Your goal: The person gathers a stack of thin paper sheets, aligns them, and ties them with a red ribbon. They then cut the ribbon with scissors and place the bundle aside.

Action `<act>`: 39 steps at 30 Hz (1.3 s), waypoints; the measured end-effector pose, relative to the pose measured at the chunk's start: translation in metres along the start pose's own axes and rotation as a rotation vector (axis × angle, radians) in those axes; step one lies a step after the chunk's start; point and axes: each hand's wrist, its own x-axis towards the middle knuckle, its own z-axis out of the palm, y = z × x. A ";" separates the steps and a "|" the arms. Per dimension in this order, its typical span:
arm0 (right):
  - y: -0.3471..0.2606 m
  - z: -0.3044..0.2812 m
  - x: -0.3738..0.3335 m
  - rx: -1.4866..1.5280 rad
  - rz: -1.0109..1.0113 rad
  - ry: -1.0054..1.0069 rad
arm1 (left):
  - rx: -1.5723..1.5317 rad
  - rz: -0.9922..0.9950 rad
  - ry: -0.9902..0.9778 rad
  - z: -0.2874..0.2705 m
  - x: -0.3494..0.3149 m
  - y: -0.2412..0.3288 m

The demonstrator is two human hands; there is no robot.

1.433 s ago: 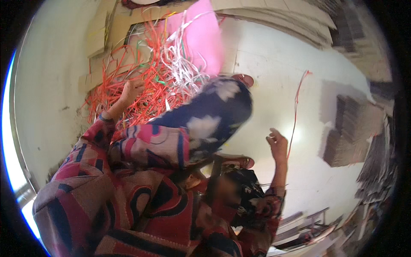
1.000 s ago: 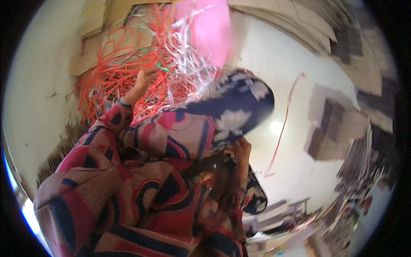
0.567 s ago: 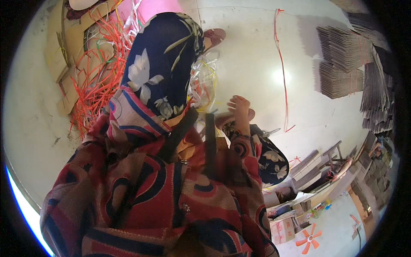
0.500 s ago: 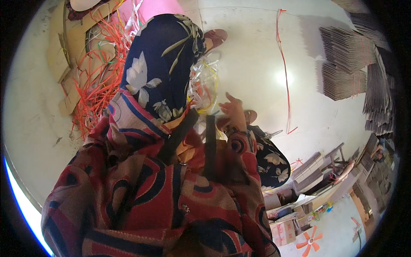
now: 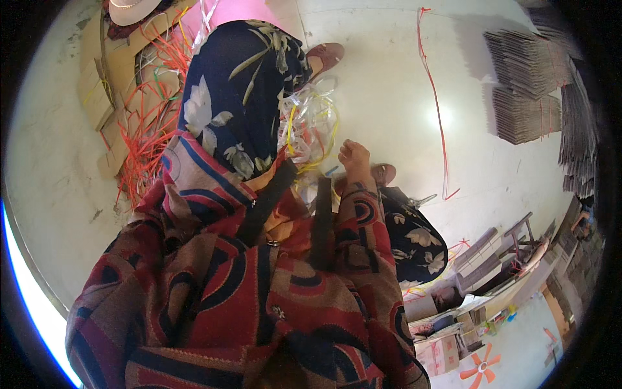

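Observation:
My right hand (image 5: 354,155) is raised in front of my lap, its fingers curled into a fist with nothing showing in them. Beneath and beside it on the floor lies a loose tangle of clear and yellow plastic straps (image 5: 311,123), between my two sandalled feet. A brown sandal (image 5: 382,174) shows just behind that hand. My left hand is out of sight; only the patterned sleeve (image 5: 207,172) on that side shows, resting against my dark floral trousers (image 5: 240,84).
Orange-red straps (image 5: 139,146) lie heaped over flattened cardboard (image 5: 97,84) on the left. A long red strap (image 5: 435,97) stretches along the pale floor. Stacks of grey-brown cardboard sheets (image 5: 526,117) stand far right. Lower right are a wooden stool (image 5: 518,236), a carton (image 5: 437,353) and an orange fan (image 5: 481,366).
My right hand has gone from spread fingers to a fist, staying at nearly the same place. The view has shifted slightly.

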 end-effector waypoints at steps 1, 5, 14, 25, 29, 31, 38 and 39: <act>0.003 0.003 -0.007 -0.013 -0.004 0.085 | -0.001 0.004 -0.006 0.000 0.001 0.004; 0.034 0.026 -0.016 -0.004 0.060 -0.007 | 0.002 0.003 0.003 -0.010 -0.006 0.012; -0.025 0.047 -0.035 -0.428 -0.067 -0.189 | -0.011 0.025 -0.035 -0.009 0.005 0.027; -0.100 0.092 -0.168 -0.083 -0.419 -0.481 | -0.034 0.112 -0.100 0.004 0.036 0.068; -0.101 0.071 -0.162 -0.013 -0.433 -0.413 | -0.081 0.113 -0.076 -0.002 0.029 0.062; -0.089 0.081 -0.163 -0.005 -0.407 -0.388 | -0.096 0.083 -0.012 -0.019 0.011 0.045; -0.124 0.029 -0.153 -0.853 -0.587 0.044 | -0.109 -0.204 0.232 -0.098 -0.068 -0.086; -0.136 0.012 -0.150 -0.784 -0.624 0.073 | -0.144 -0.272 0.308 -0.101 -0.079 -0.098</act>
